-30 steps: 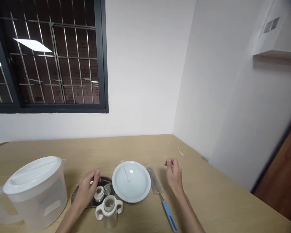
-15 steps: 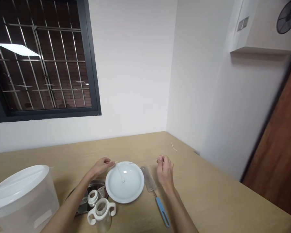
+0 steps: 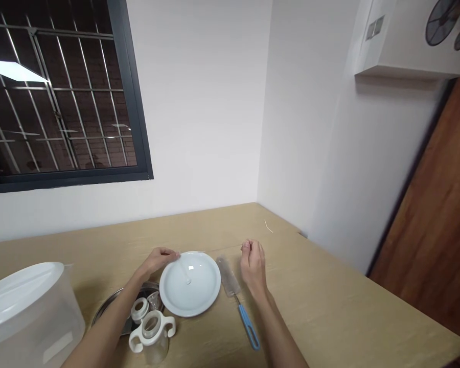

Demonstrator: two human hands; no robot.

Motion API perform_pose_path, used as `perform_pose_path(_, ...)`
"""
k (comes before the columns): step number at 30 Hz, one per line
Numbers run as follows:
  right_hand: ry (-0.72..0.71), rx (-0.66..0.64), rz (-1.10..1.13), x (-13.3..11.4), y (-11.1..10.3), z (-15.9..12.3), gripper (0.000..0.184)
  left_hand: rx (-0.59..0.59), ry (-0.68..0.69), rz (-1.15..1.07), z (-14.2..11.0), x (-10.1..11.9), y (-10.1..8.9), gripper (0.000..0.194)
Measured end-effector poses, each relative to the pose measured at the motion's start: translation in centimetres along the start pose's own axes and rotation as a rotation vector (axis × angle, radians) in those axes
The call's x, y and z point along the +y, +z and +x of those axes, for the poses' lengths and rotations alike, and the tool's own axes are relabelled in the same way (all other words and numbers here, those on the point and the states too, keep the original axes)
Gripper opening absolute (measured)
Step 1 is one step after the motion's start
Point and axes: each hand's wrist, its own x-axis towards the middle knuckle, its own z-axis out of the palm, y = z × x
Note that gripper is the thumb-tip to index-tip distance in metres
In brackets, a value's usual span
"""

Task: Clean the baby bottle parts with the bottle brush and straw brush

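- Where the white plate (image 3: 205, 296) sits on the desk (image 3: 314, 312), roughly midway between the pitcher at the left and the desk's right edge, a clear straw (image 3: 186, 274) with a small round end lies in its bowl.
- The left hand (image 3: 161, 259) is at the plate's back-left rim, fingers beside the straw's upper end; whether they pinch it I cannot tell.
- The right hand (image 3: 253, 260), nearer the desk's right edge, has its fingers clenched on what looks like a thin rod (image 3: 227, 248) pointing toward the plate.
- I judge the step in hand to be fine work with straw and rod together; a next move on them would call for a sure grip on the straw and a steady, level rod.
- Right of the plate lies a blue-handled brush (image 3: 244, 314).
- Left and nearer stand a two-handled bottle (image 3: 156, 343) and a metal tray (image 3: 103, 305) bearing a white ring (image 3: 140, 313).
- A large pitcher (image 3: 30, 317) stands farther left.
- A pale strip (image 3: 268, 227) lies near the desk's far right corner.
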Motion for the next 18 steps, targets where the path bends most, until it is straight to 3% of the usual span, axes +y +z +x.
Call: perform_pose_path(18,0.050,0.004,0.035,-0.19,-0.18,0.03,0.026,-0.003,-0.048,-0.081,0.17,-0.14,0.50,0.051)
